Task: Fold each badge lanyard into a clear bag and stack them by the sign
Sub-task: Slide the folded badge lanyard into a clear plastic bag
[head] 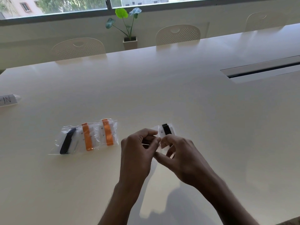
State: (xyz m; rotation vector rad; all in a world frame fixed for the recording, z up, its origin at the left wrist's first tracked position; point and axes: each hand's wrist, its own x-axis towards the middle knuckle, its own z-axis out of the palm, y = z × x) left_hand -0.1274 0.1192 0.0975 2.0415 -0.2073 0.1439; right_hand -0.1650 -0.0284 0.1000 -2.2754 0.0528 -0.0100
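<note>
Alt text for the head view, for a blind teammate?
The left hand and right hand pinch a clear bag holding a black lanyard at a white table. Three filled bags lie overlapping to the left, a paper sign farther left.

Office meeting room, long white table [162,88], chairs [177,35], cable hatch [263,69]

A clear bag [159,129] with a folded black lanyard [166,129] inside is held just above the table [178,98], pinched at its near end by the left hand [138,150] and the right hand [177,153]. To its left, three filled bags [114,135] lie flat in an overlapping row, holding a navy lanyard [68,140] and two orange lanyards [86,138]. The paper sign [8,100] stands at the table's left edge, well apart.
</note>
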